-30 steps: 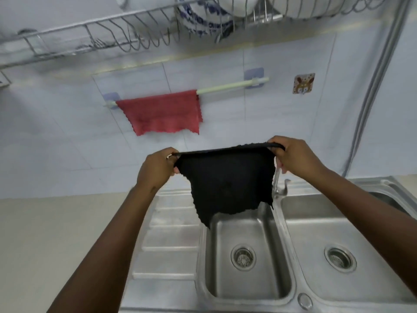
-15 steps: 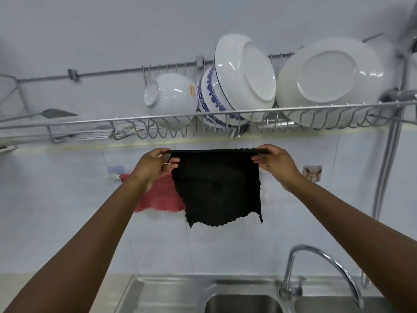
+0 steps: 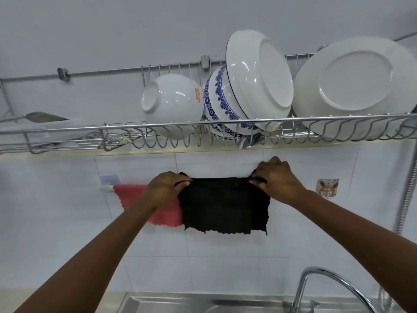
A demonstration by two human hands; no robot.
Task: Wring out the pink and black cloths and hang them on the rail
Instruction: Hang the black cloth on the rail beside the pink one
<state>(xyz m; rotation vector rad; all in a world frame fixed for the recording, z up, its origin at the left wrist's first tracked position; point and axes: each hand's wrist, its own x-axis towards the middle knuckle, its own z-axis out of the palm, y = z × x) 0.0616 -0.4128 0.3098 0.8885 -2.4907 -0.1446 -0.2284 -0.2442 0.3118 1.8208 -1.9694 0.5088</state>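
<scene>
1. Along the bottom edge of the frame runs the steel sink (image 3: 171,303); only its back rim shows, so what lies in the basin cannot be told. A curved tap (image 3: 334,279) rises at the lower right.
2. Two bare forearms reach up from the lower corners toward the middle of the frame.
3. The left hand (image 3: 164,188) is closed on the top left corner of the black cloth (image 3: 223,206), fingers curled over the edge.
4. The right hand (image 3: 277,177) is closed likewise on the top right corner, knuckles up.
5. The black cloth hangs spread between them at centre frame, its ragged lower edge free against the white tiles.
6. The pink cloth (image 3: 133,195) hangs just left of it, partly behind the left wrist and overlapped by the black cloth.
7. The rail (image 3: 106,188) shows only as a short pale end by a blue bracket, left of the pink cloth; whether the black cloth rests on it cannot be told.
8. An animal sticker hook (image 3: 327,187) sits on the tiles to the right.
9. Across the upper half, the wire dish rack (image 3: 67,129) holds a white bowl (image 3: 171,105) tipped on its side, a blue-patterned bowl (image 3: 218,105), a large white bowl (image 3: 259,77) leaning on it, and a white plate (image 3: 354,86) at upper right.
</scene>
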